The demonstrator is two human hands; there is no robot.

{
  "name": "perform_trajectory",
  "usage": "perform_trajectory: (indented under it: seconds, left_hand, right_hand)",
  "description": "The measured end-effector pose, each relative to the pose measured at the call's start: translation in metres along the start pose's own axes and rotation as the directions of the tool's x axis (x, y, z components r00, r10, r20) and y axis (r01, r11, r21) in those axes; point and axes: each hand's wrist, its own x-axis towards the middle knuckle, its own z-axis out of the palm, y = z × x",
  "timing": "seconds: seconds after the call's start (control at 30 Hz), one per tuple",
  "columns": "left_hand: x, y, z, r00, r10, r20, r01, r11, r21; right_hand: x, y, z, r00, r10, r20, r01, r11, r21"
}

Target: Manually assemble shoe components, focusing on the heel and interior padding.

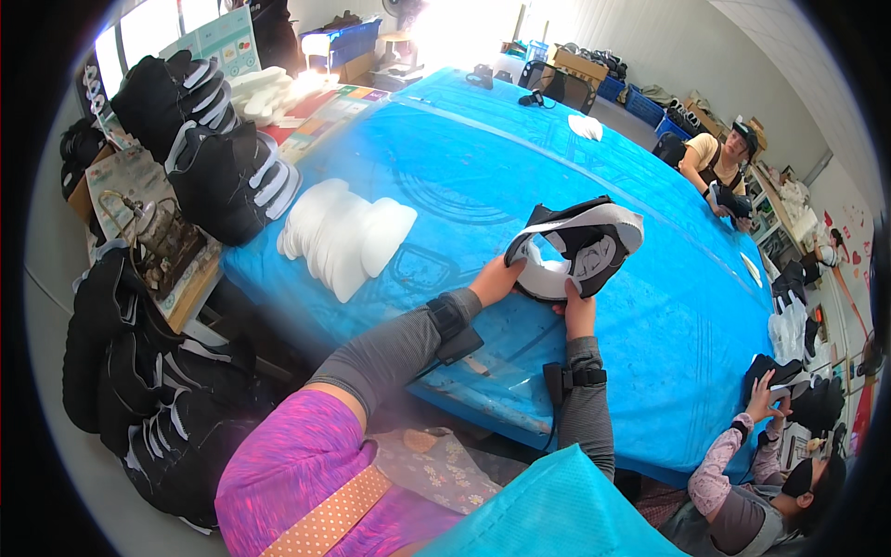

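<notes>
Above the near part of the blue-covered table [483, 148], I hold a black and grey shoe upper [608, 251] with its opening toward me. My left hand [499, 280] grips its left edge, fingers closed and the thumb on the rim. My right hand [579, 314] pinches the near edge, its fingers partly hidden under the upper. A white piece [546, 277] shows inside the opening, between my hands. To the left, a fanned stack of white insole-shaped pieces [339, 232] lies on the table.
Black shoe uppers are piled at the left, on the table corner [223, 181] and lower down [176, 418]. A metal machine [158, 227] stands on a bench there. Two co-workers handle black shoe pieces at right, one far [710, 167], one near [724, 473]. A chair [557, 88] stands behind the table.
</notes>
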Motion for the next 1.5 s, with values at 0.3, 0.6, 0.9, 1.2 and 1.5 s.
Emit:
perform_trajectory:
  seconds: [0.3, 0.6, 0.9, 1.2, 1.5]
  left_hand:
    - [0.000, 0.000, -0.001, 1.000, -0.014, 0.000, 0.014, 1.000, 0.001]
    - [0.004, -0.006, -0.004, 1.000, 0.015, 0.004, -0.015, 0.999, 0.049]
    - [0.003, -0.004, 0.000, 1.000, 0.003, 0.012, -0.003, 1.000, -0.002]
    - [0.006, -0.010, -0.002, 0.999, 0.023, 0.022, -0.022, 0.999, -0.032]
    - [0.005, -0.009, -0.001, 1.000, 0.025, 0.017, -0.025, 1.000, 0.000]
  right_hand:
    - [0.001, -0.001, 0.001, 1.000, 0.017, 0.003, -0.017, 1.000, 0.003]
    - [0.001, 0.000, 0.002, 1.000, 0.006, -0.001, -0.006, 1.000, -0.012]
    - [0.001, 0.000, -0.002, 0.999, 0.032, 0.004, -0.032, 0.999, -0.026]
    - [-0.002, -0.004, 0.001, 1.000, 0.025, 0.002, -0.025, 1.000, 0.006]
    - [-0.001, -0.003, 0.000, 1.000, 0.031, -0.002, -0.031, 1.000, 0.001]
